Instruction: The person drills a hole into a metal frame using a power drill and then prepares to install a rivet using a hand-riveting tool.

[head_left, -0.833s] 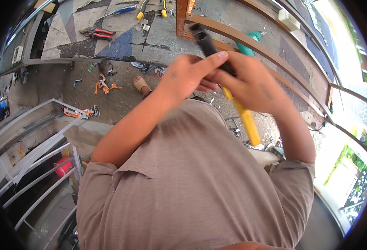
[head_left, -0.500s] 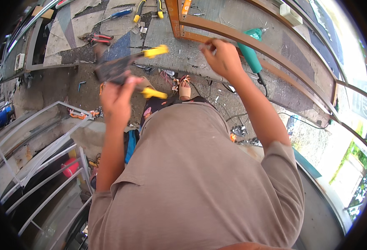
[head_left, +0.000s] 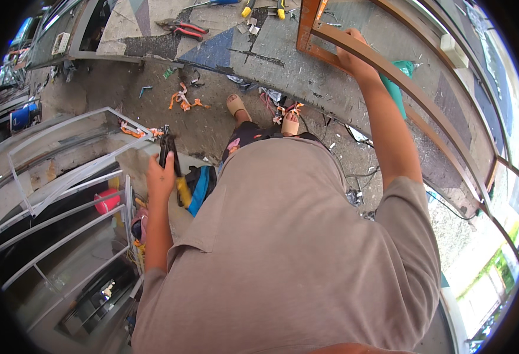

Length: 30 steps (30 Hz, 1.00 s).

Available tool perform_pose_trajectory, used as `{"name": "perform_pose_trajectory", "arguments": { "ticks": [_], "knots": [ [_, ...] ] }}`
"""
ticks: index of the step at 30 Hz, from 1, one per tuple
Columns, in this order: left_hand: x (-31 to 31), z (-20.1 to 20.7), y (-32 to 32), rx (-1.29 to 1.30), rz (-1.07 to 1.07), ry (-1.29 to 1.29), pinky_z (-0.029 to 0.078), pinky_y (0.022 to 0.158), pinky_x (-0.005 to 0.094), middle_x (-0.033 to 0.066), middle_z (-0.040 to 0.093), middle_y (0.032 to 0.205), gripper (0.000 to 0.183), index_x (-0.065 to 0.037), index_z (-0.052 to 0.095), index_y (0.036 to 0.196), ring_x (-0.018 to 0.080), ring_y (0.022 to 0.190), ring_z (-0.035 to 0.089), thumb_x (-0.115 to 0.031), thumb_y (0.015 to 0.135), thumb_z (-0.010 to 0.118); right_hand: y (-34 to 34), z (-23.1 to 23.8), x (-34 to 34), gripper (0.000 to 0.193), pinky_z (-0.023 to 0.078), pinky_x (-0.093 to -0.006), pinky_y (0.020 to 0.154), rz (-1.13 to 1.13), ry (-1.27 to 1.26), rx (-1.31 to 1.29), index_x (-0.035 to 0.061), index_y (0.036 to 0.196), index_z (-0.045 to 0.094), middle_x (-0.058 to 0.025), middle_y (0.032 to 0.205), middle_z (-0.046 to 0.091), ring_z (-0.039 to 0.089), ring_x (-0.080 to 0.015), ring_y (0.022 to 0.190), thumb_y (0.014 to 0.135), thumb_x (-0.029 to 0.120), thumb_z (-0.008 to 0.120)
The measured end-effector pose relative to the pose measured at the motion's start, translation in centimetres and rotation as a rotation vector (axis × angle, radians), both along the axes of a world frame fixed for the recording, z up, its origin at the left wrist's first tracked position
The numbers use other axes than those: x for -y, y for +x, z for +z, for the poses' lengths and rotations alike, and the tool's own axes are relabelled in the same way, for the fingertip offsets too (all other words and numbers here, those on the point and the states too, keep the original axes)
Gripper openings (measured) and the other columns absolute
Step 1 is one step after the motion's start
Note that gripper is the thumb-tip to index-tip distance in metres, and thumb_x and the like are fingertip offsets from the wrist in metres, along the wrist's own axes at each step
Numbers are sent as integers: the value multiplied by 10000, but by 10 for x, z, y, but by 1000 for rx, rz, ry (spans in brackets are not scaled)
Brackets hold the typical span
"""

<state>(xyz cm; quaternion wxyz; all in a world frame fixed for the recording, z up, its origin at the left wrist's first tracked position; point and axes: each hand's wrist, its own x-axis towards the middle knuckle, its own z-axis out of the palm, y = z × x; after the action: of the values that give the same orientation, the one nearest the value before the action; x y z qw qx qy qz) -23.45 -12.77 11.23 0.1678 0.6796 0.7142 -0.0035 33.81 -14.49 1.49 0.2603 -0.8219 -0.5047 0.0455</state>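
The black-and-yellow hand tool (head_left: pixel 167 143) is at left, gripped in our left hand (head_left: pixel 160 176), dark end far, yellow grip (head_left: pixel 183 192) near. Well apart, our right hand (head_left: pixel 354 61) is at the brown frame (head_left: pixel 306 26), far right; we cannot tell how its fingers close.

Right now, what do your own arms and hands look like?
Short grey-brown sleeves, bare forearms. No gloves. Left hand: small dark cross-shaped mark on the back. Right hand: no marking I can make out.
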Motion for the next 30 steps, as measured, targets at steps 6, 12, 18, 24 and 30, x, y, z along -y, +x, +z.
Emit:
{"name": "perform_pose_trajectory", "arguments": {
  "ticks": [6,12,18,24,30],
  "knots": [
    [6,61,121,822,64,104,432,631,270,42,634,784,416,37,685,1046,106,686,539,-369,959,673,-92,67,65,213,518,-321,813,-93,155,-596,-18,1096,663,-121,921,680,662,-204,837,964,139,605],
    [20,91,213,1419,-330,48,362,538,246,50,589,792,516,20,593,1008,88,618,459,-496,983,592,-163,194,78,207,529,-308,871,126,820,-1345,-23,1158,587,-86,988,688,685,-183,956,975,67,626],
    [36,94,244,1616,-419,-95,303,523,221,-6,590,732,494,30,627,1006,35,601,453,-462,965,632,-160,240,98,211,571,-324,859,283,1093,-1352,-33,1161,544,-93,1009,674,704,-227,995,965,4,612],
    [47,93,245,1623,-447,-138,300,516,217,-10,592,740,523,41,632,1046,33,591,449,-475,963,632,-160,243,118,197,599,-311,803,255,1015,-1245,-12,1160,536,-98,1023,658,699,-252,1016,975,16,596],
    [52,96,241,1637,-469,-152,286,507,218,-21,575,730,511,39,634,1044,28,583,432,-466,966,632,-161,239,121,178,620,-349,800,333,974,-1201,29,1166,528,-121,1051,646,685,-315,1061,996,54,574]
  ]
}}
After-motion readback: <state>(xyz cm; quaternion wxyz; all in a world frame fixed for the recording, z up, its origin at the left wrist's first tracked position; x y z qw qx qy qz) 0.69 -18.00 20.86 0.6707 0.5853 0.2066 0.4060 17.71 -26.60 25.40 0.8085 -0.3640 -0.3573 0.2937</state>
